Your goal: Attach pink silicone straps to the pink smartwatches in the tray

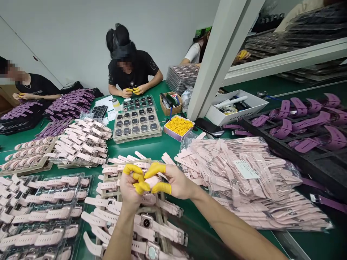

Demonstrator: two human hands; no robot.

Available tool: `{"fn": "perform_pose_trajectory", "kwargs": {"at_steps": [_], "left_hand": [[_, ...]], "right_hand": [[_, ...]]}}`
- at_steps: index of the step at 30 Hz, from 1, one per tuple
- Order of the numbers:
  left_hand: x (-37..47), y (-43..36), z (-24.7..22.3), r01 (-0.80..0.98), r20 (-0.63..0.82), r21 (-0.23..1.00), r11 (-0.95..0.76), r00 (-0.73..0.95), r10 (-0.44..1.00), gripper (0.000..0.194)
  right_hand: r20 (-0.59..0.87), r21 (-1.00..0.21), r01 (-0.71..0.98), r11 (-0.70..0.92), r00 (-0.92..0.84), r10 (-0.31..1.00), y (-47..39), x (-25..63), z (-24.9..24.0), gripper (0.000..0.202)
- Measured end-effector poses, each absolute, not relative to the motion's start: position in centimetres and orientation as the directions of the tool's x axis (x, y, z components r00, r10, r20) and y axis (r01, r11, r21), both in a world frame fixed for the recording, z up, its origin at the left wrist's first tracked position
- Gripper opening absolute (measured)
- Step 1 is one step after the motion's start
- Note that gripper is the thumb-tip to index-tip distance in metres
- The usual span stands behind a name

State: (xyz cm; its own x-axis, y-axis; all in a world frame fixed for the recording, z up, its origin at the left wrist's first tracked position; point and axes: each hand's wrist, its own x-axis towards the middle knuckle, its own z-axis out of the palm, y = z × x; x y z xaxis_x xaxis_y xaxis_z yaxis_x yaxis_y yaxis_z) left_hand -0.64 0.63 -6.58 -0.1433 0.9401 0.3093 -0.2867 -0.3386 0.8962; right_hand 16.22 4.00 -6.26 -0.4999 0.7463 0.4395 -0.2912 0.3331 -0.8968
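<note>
My left hand [130, 187] and my right hand [176, 182], both with yellow finger cots, meet over the pink watches. Their fingers pinch a pale pink watch strap [153, 181] between them. The fingers cover most of it, so I cannot tell whether a watch body is attached. Under my hands, a tray [158, 216] holds smartwatches with pink straps. One smartwatch [146, 221] near my left forearm lies with its round back sensor facing up.
Bagged pink straps [244, 173] lie to the right, beside a black foam tray [273, 144] of purple straps. A box of yellow finger cots [179, 126] and trayed watch bodies [137, 124] stand ahead. A co-worker [132, 72] sits opposite; a white post [214, 61] rises at right.
</note>
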Motion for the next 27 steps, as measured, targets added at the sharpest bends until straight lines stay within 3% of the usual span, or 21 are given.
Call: {"fn": "perform_pose_trajectory", "kwargs": {"at_steps": [4, 9, 13, 17, 24, 27], "left_hand": [[-0.8, 0.8, -5.8, -0.306, 0.267, 0.914, -0.267, -0.042, 0.963, 0.054], [-1.2, 0.8, -5.4, -0.177, 0.167, 0.964, -0.198, -0.172, 0.971, 0.047], [-2.2, 1.0, -5.4, -0.238, 0.111, 0.964, -0.115, -0.033, 0.993, 0.040], [-2.0, 0.8, -5.5, -0.345, 0.116, 0.935, -0.077, 0.095, 0.989, 0.039], [-1.2, 0.8, -4.9, -0.200, 0.173, 0.966, -0.162, 0.039, 0.984, 0.037], [-2.2, 0.2, -2.6, -0.168, 0.152, 0.978, -0.126, 0.152, 0.977, 0.031]], "right_hand": [[0.421, -0.901, -0.333, 0.279, -0.512, 0.749, 4.0, 16.3, -6.4, 0.043], [0.397, -0.916, -0.280, 0.286, -0.540, 0.743, 4.0, 16.1, -6.6, 0.037], [0.410, -0.906, -0.312, 0.285, -0.490, 0.769, 4.1, 15.9, -6.8, 0.034], [0.418, -0.895, -0.349, 0.277, -0.441, 0.794, 4.3, 16.3, -6.8, 0.028], [0.447, -0.888, -0.161, 0.430, -0.517, 0.730, 4.5, 16.9, -6.8, 0.029], [0.467, -0.880, -0.172, 0.442, -0.477, 0.744, 4.1, 16.8, -6.8, 0.031]]}}
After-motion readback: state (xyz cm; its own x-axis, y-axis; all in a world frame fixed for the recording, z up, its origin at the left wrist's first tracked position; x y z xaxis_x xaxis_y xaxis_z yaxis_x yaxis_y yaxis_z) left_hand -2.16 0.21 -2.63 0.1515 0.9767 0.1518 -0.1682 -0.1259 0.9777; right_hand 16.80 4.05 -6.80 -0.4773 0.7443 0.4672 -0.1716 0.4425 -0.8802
